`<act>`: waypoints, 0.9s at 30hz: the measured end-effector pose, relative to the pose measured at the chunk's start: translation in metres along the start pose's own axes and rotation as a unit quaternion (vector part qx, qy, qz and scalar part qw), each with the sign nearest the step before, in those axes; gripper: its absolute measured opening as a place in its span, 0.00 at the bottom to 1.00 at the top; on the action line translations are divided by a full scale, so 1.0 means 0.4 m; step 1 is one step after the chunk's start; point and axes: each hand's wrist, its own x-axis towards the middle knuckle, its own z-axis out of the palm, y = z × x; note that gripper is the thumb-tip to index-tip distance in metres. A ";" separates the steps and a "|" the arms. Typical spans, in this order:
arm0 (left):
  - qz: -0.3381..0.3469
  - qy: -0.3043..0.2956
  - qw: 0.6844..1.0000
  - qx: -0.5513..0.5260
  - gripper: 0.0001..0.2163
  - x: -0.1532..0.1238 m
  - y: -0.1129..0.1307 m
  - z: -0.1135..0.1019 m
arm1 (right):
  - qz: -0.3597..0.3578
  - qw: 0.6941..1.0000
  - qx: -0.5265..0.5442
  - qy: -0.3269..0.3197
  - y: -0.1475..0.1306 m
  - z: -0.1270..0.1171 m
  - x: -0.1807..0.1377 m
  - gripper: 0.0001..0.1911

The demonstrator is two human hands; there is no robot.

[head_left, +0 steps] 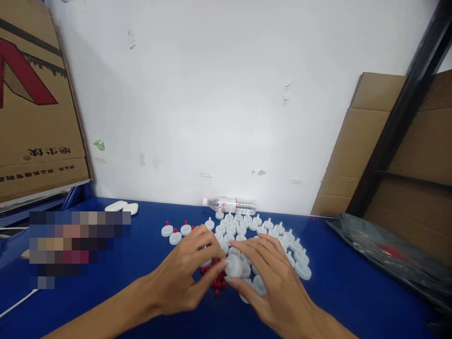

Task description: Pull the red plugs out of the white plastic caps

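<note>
A white plastic nozzle cap point(233, 267) is tilted sideways between my two hands, its narrow spout pointing left. My right hand point(273, 273) holds its wide round base between thumb and fingers. At the spout, the thumb and forefinger of my left hand point(189, 268) are pinched together; whether a small red tip is also between them is hidden. Beneath the hands lies a pile of small red tip caps point(218, 281), partly covered by my left hand. Many more white nozzle caps point(302, 270) stand spout up behind and around my right hand.
Several white caps with red tips point(167, 230) stand to the left. A clear plastic bottle point(235, 205) lies against the wall. White oval objects point(116, 206) and a blurred-out patch are at left on the blue table point(141, 273). Dark plastic sheeting point(381, 254) lies at right, cardboard point(353, 146) behind.
</note>
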 end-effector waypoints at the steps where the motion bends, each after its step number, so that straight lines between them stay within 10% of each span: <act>1: 0.005 0.007 1.000 -0.011 0.06 -0.002 0.007 0.007 | -0.007 1.000 0.009 0.013 -0.001 0.001 0.000 0.19; 5: -0.004 -0.004 1.000 0.020 0.09 -0.006 0.000 0.007 | -0.009 0.998 0.000 0.056 -0.001 0.000 0.002 0.15; 13: -0.002 -0.263 0.946 0.190 0.10 -0.027 -0.005 0.021 | 0.020 0.998 -0.016 0.050 0.005 -0.001 0.002 0.16; 22: 0.017 -0.299 0.926 0.231 0.06 -0.033 0.006 0.042 | 0.006 0.999 0.006 0.042 -0.008 -0.005 0.002 0.16; 27: 0.008 -0.216 0.962 0.166 0.04 -0.024 0.004 0.019 | 0.003 0.999 0.008 0.038 -0.008 -0.006 0.001 0.16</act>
